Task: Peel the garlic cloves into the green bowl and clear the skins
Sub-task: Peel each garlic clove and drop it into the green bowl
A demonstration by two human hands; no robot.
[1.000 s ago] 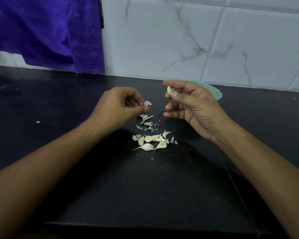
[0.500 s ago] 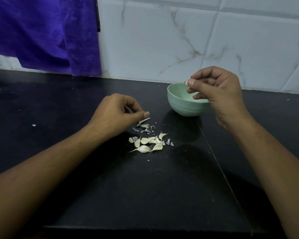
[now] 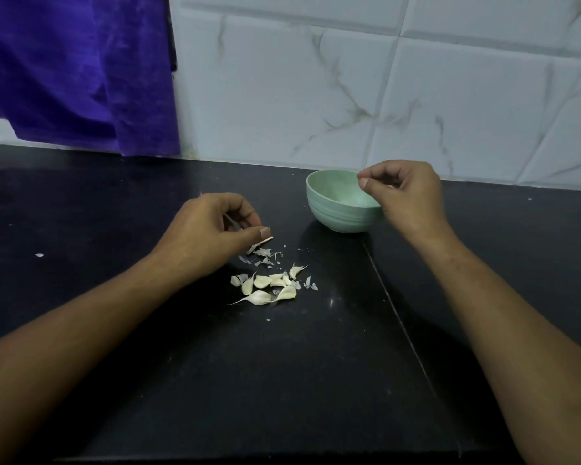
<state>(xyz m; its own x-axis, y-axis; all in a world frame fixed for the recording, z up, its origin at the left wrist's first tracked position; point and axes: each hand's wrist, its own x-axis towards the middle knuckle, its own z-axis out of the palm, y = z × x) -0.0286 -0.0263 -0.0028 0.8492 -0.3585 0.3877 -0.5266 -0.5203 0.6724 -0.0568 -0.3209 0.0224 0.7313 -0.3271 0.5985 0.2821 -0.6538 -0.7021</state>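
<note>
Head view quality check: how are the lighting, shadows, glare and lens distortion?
Head view: dim, bluish light; soft shadow beside the green bowl; small glare speck on the black counter; wide-angle lens bends the tile lines; garlic cloves look sharp.

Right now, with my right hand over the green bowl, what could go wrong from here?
Your right hand hangs over the green bowl; pulling back could tip it. Your left hand, gripping a thin grey sliver, sits by skins lying beside the garlic cloves; sweeping may drag cloves away. A stray flake far left may get missed.
</note>
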